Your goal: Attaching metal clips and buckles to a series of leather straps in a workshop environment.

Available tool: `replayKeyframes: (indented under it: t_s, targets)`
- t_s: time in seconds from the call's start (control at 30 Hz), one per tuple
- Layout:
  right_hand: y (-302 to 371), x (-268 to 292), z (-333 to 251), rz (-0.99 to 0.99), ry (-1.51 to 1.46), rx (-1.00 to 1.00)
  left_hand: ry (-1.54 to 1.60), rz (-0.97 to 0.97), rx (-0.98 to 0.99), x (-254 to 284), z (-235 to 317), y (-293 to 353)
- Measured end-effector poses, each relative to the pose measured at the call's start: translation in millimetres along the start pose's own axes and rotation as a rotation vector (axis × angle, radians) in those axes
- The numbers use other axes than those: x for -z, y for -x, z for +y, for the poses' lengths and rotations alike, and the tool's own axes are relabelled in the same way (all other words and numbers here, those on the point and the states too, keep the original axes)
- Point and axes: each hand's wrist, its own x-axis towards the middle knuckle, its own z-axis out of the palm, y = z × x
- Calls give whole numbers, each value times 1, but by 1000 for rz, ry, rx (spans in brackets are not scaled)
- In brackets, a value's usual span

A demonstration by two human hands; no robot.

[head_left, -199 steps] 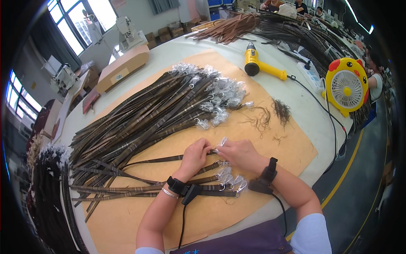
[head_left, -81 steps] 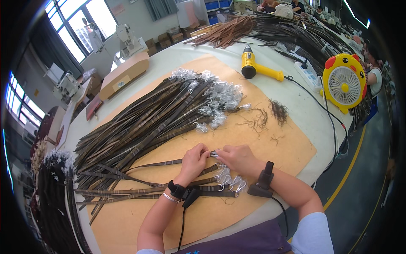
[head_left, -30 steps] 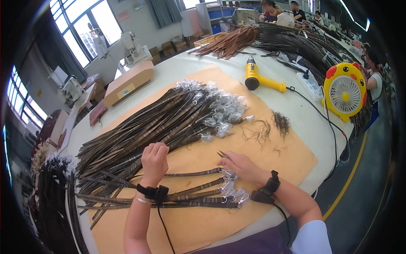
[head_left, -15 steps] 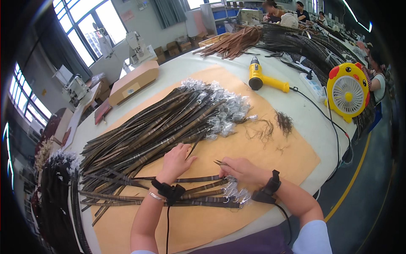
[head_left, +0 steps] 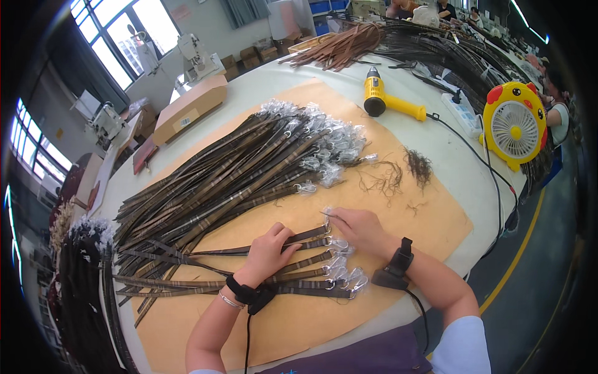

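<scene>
My left hand [head_left: 269, 252] is closed around a dark striped strap [head_left: 309, 234], close to its clasp end. That strap lies on top of a small row of similar straps [head_left: 311, 283], whose metal clasps in clear plastic [head_left: 339, 265] point right. My right hand [head_left: 358, 225] pinches a small pointed metal tool that looks like thread snips [head_left: 324, 214]. Its tip is beside the wrapped clasp of the held strap. Farther off lies a large pile of such straps [head_left: 218, 168], with a cluster of plastic-wrapped clasps [head_left: 330, 140] at its right end.
Loose dark threads [head_left: 418, 165] lie on the tan sheet [head_left: 436, 212] at the right. Beyond are a yellow heat gun [head_left: 392, 103], a white power strip [head_left: 462, 115], a yellow fan [head_left: 514, 128] and cables. Brown straps [head_left: 339, 47] and a cardboard box [head_left: 190, 109] sit farther back.
My left hand has shifted right and slightly down, and another strap now lies atop the near row. My right hand has moved up with the pointed tool, to that strap's clasp.
</scene>
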Motion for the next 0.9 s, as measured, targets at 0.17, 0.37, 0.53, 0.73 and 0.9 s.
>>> replayKeyframes:
  t_s: [0.17,0.37,0.53,0.73,0.9]
  targets:
    - [3,-9,2,36,49,22,258,-39,165,-1,13,-16]
    - [3,-10,-1,-21,98,2,100,23,179,-32,25,-29]
    - [6,-7,-1,-18,133,8,26,114,127,-45,19,-35]
    - [9,-8,3,10,255,121,456,79,355,-41,17,-37]
    - [9,-8,2,-42,255,185,547,86,399,-44,13,-35]
